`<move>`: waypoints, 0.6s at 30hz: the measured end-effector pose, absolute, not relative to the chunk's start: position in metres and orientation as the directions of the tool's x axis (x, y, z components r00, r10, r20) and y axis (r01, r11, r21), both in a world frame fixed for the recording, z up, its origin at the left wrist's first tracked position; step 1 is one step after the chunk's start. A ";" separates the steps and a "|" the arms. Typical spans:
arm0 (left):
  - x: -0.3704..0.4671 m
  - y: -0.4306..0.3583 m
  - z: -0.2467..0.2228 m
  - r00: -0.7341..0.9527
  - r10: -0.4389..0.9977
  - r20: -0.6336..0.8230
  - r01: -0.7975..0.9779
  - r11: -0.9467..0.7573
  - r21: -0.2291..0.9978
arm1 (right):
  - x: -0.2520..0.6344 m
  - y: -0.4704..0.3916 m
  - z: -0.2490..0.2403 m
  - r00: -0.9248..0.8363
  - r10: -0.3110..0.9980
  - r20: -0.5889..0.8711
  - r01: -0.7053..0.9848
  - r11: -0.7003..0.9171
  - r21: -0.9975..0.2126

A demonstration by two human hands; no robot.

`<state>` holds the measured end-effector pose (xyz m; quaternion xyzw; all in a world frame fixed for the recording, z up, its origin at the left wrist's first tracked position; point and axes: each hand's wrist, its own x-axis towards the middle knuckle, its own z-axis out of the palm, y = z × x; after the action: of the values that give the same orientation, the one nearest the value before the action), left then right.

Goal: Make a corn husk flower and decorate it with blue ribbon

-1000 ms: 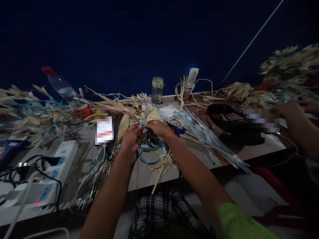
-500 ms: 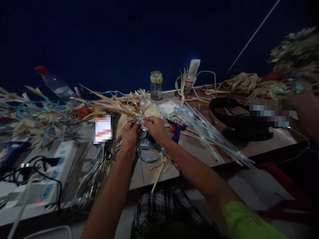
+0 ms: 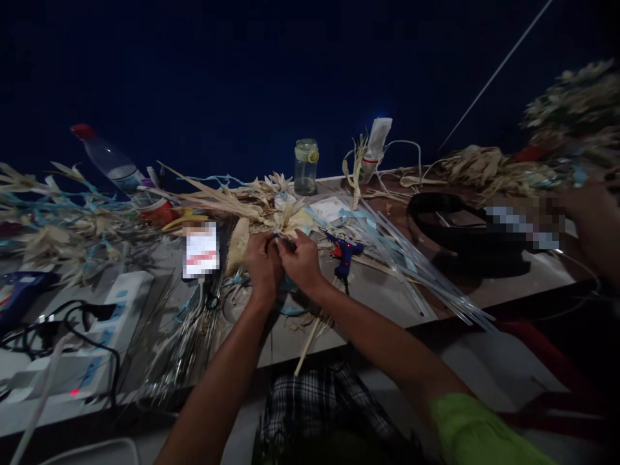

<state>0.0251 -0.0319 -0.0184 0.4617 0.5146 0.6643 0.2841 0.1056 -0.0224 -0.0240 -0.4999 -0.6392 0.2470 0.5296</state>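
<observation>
Both hands meet above the middle of the table. My left hand is closed, its thumb and fingers pinched at the base of a pale dried-husk flower. Beside it, touching, my right hand is closed on the same spot. What lies between the fingertips is small and mostly hidden. Light blue ribbon shows under the hands. A dark blue glue gun with a red light lies just right of my right hand.
Clear glue sticks and a black ring-shaped object lie at right. Behind stand a jar and a cup. At left are a lit phone, wires, a power strip and a tilted bottle. Another person's arm shows far right.
My hands have closed in tighter together, and my left hand has turned and shifted slightly right. The blue ribbon strip at the fingertips is now mostly covered, while the pale flower stands out above them.
</observation>
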 end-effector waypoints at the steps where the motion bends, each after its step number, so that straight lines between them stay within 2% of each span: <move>1: 0.027 -0.032 -0.018 -0.404 0.854 0.328 0.093 -0.318 0.944 | 0.106 -0.021 -0.025 0.073 0.898 0.433 0.399 0.371 -0.838; 5: 0.033 -0.031 -0.020 -0.343 0.882 0.322 0.036 -0.330 0.943 | 0.113 -0.016 -0.023 0.122 0.926 0.358 0.408 0.282 -0.868; 9: 0.033 -0.031 -0.021 -0.260 0.935 0.240 -0.059 -0.264 0.963 | 0.121 -0.014 -0.014 0.165 0.944 0.285 0.341 0.217 -0.915; 12: 0.031 -0.032 -0.021 -0.155 0.971 0.183 -0.115 -0.202 0.973 | 0.124 -0.013 -0.011 0.195 0.929 0.316 0.302 0.250 -0.920; 18: 0.025 -0.035 -0.019 0.022 0.985 0.173 -0.142 -0.168 0.975 | 0.127 -0.008 -0.012 0.239 0.898 0.370 0.279 0.301 -0.912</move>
<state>0.0253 -0.0348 -0.0186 0.5134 0.4104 0.5662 0.4974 0.1271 -0.0085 -0.0121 -0.5284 -0.5568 0.2651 0.5836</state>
